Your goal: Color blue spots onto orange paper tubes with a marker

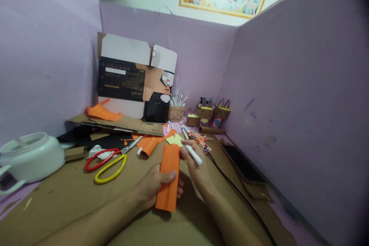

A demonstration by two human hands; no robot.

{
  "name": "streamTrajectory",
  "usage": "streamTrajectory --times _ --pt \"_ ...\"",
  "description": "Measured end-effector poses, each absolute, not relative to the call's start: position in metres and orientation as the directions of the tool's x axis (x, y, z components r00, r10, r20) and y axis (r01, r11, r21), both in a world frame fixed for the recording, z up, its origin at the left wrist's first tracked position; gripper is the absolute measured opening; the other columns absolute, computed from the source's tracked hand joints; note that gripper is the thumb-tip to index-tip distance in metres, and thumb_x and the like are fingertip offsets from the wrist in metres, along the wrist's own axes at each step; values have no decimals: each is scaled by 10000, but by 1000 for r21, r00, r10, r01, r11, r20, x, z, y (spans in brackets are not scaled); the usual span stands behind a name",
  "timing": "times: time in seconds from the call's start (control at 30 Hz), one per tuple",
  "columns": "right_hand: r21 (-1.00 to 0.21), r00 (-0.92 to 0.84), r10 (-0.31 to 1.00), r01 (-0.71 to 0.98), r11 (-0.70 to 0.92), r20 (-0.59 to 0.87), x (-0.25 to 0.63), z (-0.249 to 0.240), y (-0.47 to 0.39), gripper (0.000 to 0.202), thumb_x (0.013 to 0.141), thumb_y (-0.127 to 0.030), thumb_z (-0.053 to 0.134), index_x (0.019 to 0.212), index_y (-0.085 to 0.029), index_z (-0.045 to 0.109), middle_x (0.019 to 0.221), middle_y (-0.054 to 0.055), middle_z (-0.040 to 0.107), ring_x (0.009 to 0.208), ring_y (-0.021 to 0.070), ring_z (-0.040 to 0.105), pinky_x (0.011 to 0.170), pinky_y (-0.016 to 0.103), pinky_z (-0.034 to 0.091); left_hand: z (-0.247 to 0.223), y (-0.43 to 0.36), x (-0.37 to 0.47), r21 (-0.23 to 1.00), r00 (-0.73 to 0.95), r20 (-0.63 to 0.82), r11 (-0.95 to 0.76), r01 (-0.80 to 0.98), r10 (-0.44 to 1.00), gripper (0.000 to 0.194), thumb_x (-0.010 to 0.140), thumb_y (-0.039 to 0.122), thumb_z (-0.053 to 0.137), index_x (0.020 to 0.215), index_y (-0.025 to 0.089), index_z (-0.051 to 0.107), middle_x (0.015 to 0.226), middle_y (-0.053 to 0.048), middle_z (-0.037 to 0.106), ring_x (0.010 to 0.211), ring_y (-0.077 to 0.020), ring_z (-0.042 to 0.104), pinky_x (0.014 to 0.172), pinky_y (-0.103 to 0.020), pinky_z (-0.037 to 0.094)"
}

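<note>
A folded strip of orange paper [168,178] is gripped in my left hand [155,184], the thumb lying across its front and fingertips showing at its right edge. My right hand [194,163] holds a white marker [193,155] and is close to the strip's upper right edge; whether it touches the paper I cannot tell. Left of the strip lie scissors [112,161] with one red and one yellow handle, blades apart. Beyond the strip are more orange paper [148,144], a small white marker cap [139,151] and yellow paper [175,139].
A white pot [37,159] stands at the left. Flattened cardboard packaging [123,78] leans on the back wall beside a basket [176,113] of markers. Small cardboard animal figures [205,113] are back right. A dark phone-like slab [242,161] and a black cable [239,196] lie at right.
</note>
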State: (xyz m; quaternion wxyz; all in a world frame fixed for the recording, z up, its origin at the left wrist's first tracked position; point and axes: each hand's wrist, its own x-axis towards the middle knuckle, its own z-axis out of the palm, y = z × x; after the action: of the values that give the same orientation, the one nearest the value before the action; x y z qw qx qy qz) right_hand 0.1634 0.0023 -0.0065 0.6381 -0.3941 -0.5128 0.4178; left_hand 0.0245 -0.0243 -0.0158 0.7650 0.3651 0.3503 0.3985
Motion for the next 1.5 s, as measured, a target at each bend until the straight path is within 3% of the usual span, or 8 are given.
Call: streamTrajectory --times 0.17,0.3,0.47,0.67,0.87,1.03,1.23,1.5 --pt "-847 361 874 -299 440 327 177 11 4 404 774 -537 620 942 -171 643 613 -5 672 537 142 623 585 276 516 -16 -15 4 717 600 -270 573 -397 753 328 611 307 806 777 103 610 621 -61 680 505 -157 646 493 -249 526" --pt "-839 299 907 -372 397 297 176 14 5 416 743 -565 642 852 -164 659 486 -38 607 401 111 555 451 228 463 -24 -10 -13 675 724 -143 602 -427 675 256 724 353 718 798 132 614 552 -22 651 412 -142 616 379 -207 491" --pt "-850 138 956 -436 295 260 168 13 3 363 749 -525 648 911 -203 605 574 -38 643 480 123 619 548 249 517 -25 -10 -17 688 738 -82 573 -445 670 193 757 326 693 781 149 619 542 -5 653 389 -125 605 340 -171 465" --pt "-932 -27 964 -261 250 266 164 2 -1 325 620 -320 758 889 -210 614 589 -79 546 506 90 520 507 207 436 -15 -19 7 812 539 -314 515 -274 782 323 644 348 791 784 111 623 594 -71 691 478 -174 649 463 -252 538" --pt "-948 39 966 -182 259 256 163 -10 7 294 573 -171 697 856 -206 627 529 -103 470 466 79 401 445 190 342 -15 -24 25 923 309 -218 298 -242 926 386 604 352 811 845 126 611 666 -63 701 539 -184 645 535 -282 517" --pt "-946 61 963 -183 268 261 167 -3 7 270 633 -308 723 858 -189 634 581 -58 571 521 114 528 498 226 435 -17 -22 23 950 269 -167 228 -212 948 440 532 427 826 747 126 588 589 -53 676 509 -175 621 506 -270 490" --pt "-891 395 859 -177 419 325 189 7 -3 437 746 -563 625 923 -167 677 624 5 659 540 133 597 552 265 478 -21 -22 26 933 195 -219 264 -247 956 375 571 358 806 763 145 565 585 -37 662 517 -191 634 478 -277 495" --pt "-869 263 832 66 490 489 177 -10 -17 245 832 -417 607 758 -185 641 515 -41 558 481 120 513 491 247 406 -21 -21 27 932 173 -209 250 -262 962 306 612 303 763 805 148 583 633 -20 655 562 -195 646 556 -300 511"
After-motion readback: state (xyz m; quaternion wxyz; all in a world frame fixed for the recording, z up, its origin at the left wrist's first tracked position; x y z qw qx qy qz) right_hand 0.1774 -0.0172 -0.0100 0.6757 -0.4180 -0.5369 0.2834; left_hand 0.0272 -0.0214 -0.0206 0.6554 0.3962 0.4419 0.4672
